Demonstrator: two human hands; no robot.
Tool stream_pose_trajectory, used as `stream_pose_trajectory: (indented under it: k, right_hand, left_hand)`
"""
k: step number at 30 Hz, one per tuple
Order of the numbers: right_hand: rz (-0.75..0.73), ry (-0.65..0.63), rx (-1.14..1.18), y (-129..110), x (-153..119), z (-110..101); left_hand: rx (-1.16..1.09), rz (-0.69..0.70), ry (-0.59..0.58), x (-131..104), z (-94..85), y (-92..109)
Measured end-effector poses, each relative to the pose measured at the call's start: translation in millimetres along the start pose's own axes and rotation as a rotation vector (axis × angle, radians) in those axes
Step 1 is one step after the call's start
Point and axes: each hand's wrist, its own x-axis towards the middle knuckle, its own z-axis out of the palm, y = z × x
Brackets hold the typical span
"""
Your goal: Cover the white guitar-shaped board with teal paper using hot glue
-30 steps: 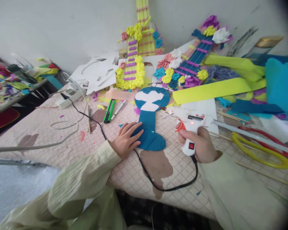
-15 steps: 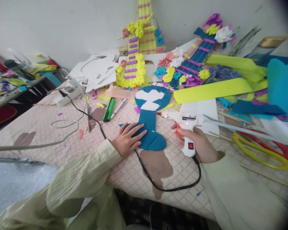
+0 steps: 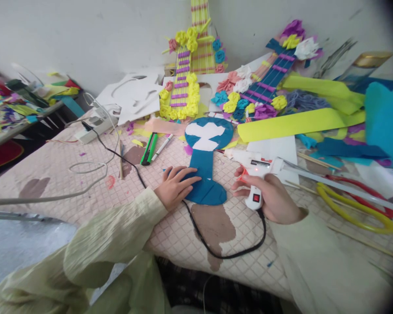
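My left hand lies flat with fingers spread on the lower left of a dark blue paper shape. White patches show on the rounded top of that shape. In my right hand is a white glue gun with an orange trigger, a lit red light and a long clear stick at its back. Its dark nozzle points left, close to the right edge of the blue shape's neck; whether it touches is unclear. A black cord curves from the handle under or behind my left hand.
A green cutter and a white pen lie left of the blue shape. Behind stand flower-trimmed paper guitars. A power strip is at the left, scissors with yellow and red handles at the right.
The glue gun's nozzle has shifted slightly up and right, and its handle has tilted left. My right hand's fingers have loosened a little around the trigger. My left hand has barely moved.
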Motion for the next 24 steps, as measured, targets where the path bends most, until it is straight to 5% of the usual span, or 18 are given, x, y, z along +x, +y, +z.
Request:
stream_pose_trajectory:
  k: [11, 24]
  right_hand:
    - [0.013, -0.031, -0.02, -0.7, -1.0, -4.9]
    - [-0.03, -0.061, -0.059, 2.7, 0.0, -7.5]
  left_hand:
    - [0.019, 0.016, 0.104, 12.8, 2.9, -6.0]
    - [0.104, 0.044, 0.053, 10.2, 1.8, -4.7]
